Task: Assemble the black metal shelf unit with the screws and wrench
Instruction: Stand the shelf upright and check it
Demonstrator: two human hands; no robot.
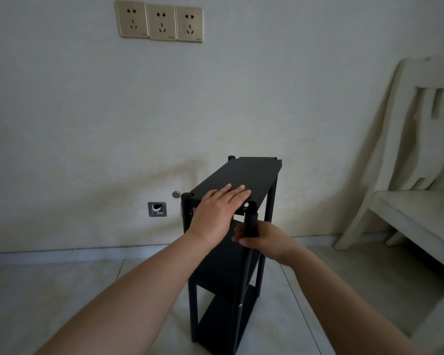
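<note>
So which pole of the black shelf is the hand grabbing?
The near right pole: the right hand grips it; the left hand rests flat on the top shelf.

Two bare forearms reach forward from below. The left hand (217, 208) lies flat, palm down, fingers (237, 192) straight and together. The right hand (263, 240) sits lower, fingers curled in a grip, wrist bent inward.

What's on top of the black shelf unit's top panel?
Only the left hand, lying flat with fingers straight on the top panel. The rest of the panel looks bare; whatever lies under the palm is hidden.
</note>
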